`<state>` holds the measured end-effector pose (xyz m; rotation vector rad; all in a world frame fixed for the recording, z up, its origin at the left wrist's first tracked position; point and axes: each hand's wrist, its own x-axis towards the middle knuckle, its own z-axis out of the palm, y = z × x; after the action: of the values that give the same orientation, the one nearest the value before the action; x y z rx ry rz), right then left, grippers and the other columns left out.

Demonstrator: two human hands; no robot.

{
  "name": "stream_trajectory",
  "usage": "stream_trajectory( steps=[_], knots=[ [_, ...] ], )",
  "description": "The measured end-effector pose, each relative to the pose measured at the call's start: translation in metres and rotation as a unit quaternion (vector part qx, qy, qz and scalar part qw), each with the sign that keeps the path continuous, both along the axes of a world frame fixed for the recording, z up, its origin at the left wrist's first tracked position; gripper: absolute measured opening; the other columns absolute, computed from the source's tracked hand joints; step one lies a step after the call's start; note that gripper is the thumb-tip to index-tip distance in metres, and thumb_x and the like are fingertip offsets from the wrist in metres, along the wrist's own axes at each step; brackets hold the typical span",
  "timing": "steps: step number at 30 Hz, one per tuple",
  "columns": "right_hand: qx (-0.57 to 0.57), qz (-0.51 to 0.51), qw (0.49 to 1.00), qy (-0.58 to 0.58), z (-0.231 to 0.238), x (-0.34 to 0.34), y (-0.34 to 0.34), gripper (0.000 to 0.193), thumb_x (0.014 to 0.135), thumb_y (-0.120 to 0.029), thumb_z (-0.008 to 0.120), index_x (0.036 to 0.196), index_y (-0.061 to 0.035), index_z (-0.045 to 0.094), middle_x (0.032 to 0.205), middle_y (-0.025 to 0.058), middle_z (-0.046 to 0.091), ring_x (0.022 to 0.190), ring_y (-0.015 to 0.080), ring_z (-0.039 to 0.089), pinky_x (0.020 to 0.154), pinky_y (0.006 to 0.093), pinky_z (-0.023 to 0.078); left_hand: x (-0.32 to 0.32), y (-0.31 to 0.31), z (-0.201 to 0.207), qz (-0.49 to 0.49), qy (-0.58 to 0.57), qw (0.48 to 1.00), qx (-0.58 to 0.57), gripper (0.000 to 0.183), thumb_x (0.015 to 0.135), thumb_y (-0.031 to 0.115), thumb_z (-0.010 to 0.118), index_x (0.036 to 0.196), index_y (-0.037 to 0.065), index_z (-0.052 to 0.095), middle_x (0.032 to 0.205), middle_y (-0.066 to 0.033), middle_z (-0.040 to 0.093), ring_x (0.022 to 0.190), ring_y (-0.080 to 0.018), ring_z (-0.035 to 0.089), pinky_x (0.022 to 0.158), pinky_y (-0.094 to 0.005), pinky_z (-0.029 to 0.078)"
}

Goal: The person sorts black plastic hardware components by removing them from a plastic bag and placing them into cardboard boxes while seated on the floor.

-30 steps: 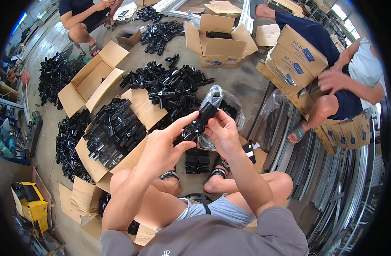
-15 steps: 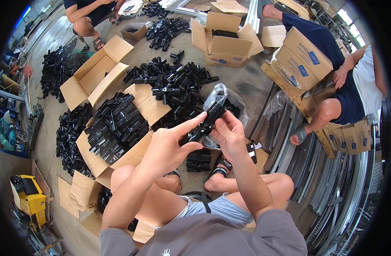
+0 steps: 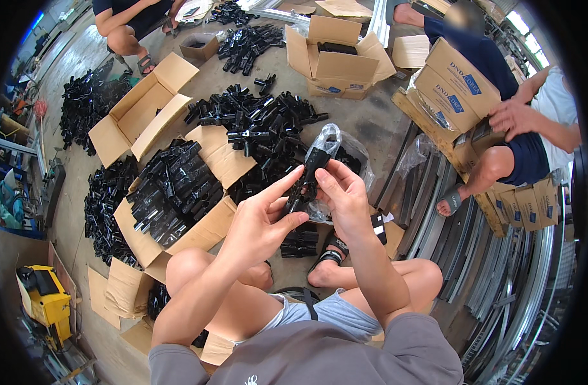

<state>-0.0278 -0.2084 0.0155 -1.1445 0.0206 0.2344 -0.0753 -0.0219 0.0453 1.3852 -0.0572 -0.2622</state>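
A glossy black tubular fitting (image 3: 305,183) is held up between my two hands, tilted with its upper end leaning right. My left hand (image 3: 260,215) grips its lower end between thumb and fingers. On the upper part, my right hand (image 3: 343,191) has its thumb against the side and its fingers behind. Just beyond lies a clear plastic bag (image 3: 361,157) with dark pieces in it, partly hidden by my hands. A large heap of similar black fittings (image 3: 268,122) lies past the bag. To the left, an open cardboard box (image 3: 207,228) is packed with rows of fittings.
An empty open box (image 3: 124,122) and another open box (image 3: 339,86) stand farther off. Closed cartons (image 3: 458,86) rest on a wooden pallet at right, beside a seated person (image 3: 531,128). Long metal profiles (image 3: 461,256) cover the right floor. A yellow machine (image 3: 47,298) stands at left.
The black fitting has turned to a steeper angle between my hands, and my right thumb now lies along it. The person at right has moved a hand.
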Motion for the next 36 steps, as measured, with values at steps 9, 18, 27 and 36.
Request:
stream_trajectory(
  steps=[9,18,27,36],
  knots=[
    [-0.055,0.026,0.998,-0.019,-0.004,0.029,-0.024,0.046,0.109,-0.041,0.056,0.126,0.0003,0.066,0.11,0.0076,0.073,0.095,0.0166,0.071,0.082,0.0312,0.059,0.0,0.007,0.009,-0.033,0.145,0.981,-0.122,0.081,0.098,0.01,0.073,0.166,0.015,0.029,0.113,-0.0138,0.075,0.101,-0.0194,0.073,0.091,-0.037,0.061],
    [-0.762,0.191,0.617,0.048,-0.252,0.05,-0.111,0.02,0.086,-0.016,0.07,0.102,-0.0129,0.081,0.109,0.02,0.076,0.108,0.0387,0.071,0.095,0.0486,0.056,0.003,0.014,0.013,0.034,0.147,0.97,-0.189,0.083,0.098,0.009,0.073,0.166,0.02,0.027,0.116,-0.0178,0.074,0.102,-0.024,0.075,0.091,-0.0416,0.063],
    [-0.828,0.177,0.53,-0.051,-0.358,0.0,-0.131,0.021,0.09,-0.014,0.063,0.104,-0.0048,0.076,0.108,0.02,0.074,0.103,0.0372,0.074,0.086,0.0503,0.06,0.011,-0.006,0.019,0.014,0.143,0.976,-0.161,0.082,0.097,0.001,0.069,0.166,0.011,0.025,0.117,-0.0155,0.074,0.099,-0.0204,0.072,0.088,-0.0353,0.06],
    [-0.754,0.19,0.628,-0.035,-0.331,0.018,-0.1,0.021,0.088,-0.011,0.061,0.095,-0.0026,0.079,0.095,0.0235,0.077,0.093,0.0394,0.077,0.078,0.0499,0.063,0.005,-0.005,0.045,0.012,0.158,0.973,-0.166,0.079,0.1,-0.002,0.064,0.167,0.017,0.025,0.106,-0.0144,0.074,0.094,-0.0229,0.074,0.088,-0.0408,0.064]
  ],
)
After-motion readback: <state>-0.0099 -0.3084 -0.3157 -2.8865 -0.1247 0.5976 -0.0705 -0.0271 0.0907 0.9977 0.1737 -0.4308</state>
